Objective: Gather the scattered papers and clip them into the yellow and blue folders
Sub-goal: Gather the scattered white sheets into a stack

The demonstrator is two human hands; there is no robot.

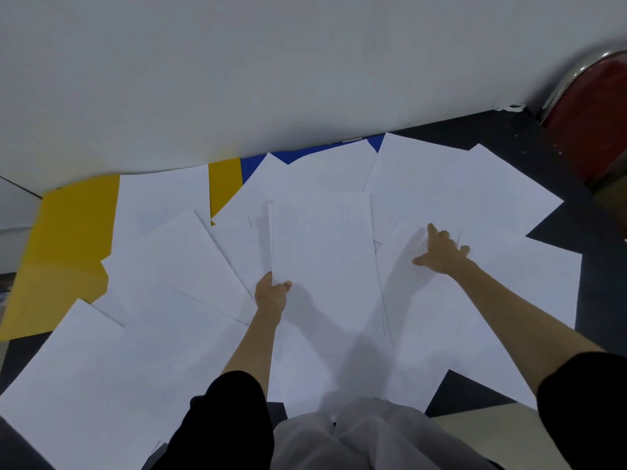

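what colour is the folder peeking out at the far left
Yellow: the folder shows best in the head view.

Even, rather dim overhead light is cast across the scene. Soft grey shadows are thrown by the left hand (272, 293) and right hand (441, 252) onto the white papers (325, 252). No harsh glare is seen there; small highlights are caught on the chrome chair frame (559, 86), which is blurred. Straight edges are bent by wide-angle distortion, and corners are softened.
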